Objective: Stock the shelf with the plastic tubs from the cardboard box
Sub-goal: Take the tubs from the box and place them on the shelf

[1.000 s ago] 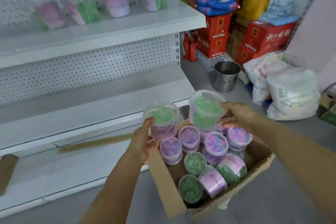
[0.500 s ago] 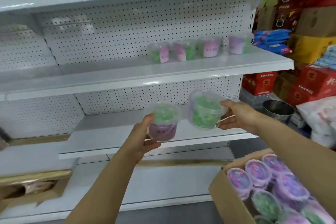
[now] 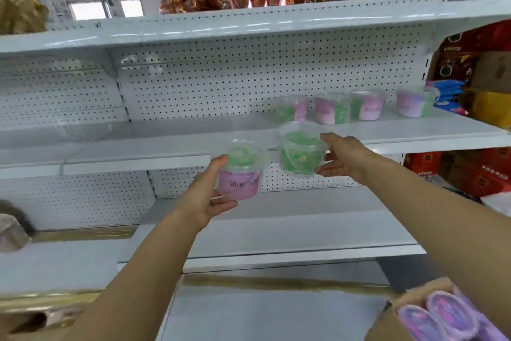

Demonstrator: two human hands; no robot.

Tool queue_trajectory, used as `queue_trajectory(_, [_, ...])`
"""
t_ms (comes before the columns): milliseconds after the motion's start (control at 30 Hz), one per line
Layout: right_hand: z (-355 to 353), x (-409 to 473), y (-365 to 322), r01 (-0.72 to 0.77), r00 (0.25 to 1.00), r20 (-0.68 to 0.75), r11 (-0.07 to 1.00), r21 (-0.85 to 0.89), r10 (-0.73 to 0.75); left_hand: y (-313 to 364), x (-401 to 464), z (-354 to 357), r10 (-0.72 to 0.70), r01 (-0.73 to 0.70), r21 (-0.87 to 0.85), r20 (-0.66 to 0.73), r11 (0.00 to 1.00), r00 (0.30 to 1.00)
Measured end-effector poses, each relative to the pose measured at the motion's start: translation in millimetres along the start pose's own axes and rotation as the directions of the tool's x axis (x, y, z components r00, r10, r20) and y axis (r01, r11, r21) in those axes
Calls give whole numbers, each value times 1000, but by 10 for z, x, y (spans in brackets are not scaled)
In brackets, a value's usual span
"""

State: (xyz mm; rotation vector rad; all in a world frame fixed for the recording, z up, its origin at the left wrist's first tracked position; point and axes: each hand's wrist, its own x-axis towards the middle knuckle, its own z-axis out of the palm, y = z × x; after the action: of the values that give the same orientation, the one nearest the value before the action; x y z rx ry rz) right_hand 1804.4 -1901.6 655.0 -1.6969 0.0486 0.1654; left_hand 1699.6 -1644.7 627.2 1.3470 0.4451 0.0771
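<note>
Both arms extended forward, raised. Left hand (image 3: pixel 206 197) curled in a grip, thumb up; right hand (image 3: pixel 341 156) gripping, slightly higher.

White pegboard wall (image 3: pixel 249 78), bright windows (image 3: pixel 105 10)

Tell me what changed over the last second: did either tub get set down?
No. Both hands rose from over the cardboard box toward the white metal shelf. The left hand still grips the pink-labelled clear plastic tub, the right hand the green-filled clear tub. Four shelved tubs unchanged.
</note>
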Motion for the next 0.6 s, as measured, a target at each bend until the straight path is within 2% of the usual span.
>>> queue_trajectory(367, [591,1010,-398,34,999,44,998,-45,-32,453,649,-35,76,-82,-73,-81,994,994])
queue_trajectory(433, [642,1095,-429,99,995,19,979,-179,-97,506,755,-36,89,-97,-75,-100,993,991])
queue_trajectory(467, [651,1117,-437,171,982,-15,926,-336,-187,524,806,-33,97,-105,-72,-110,992,989])
queue_trajectory(500, [653,1134,-423,263,949,-20,823,-504,-316,540,858,-34,102,-111,-73,-121,991,987])
queue_trajectory(567, [678,1061,-371,426,839,91,542,-724,-537,580,960,-39,105,-118,-82,-143,990,984])
queue_trajectory(600, [700,1019,-347,466,797,166,418,-780,-580,603,1004,-45,107,-121,-86,-149,989,983])
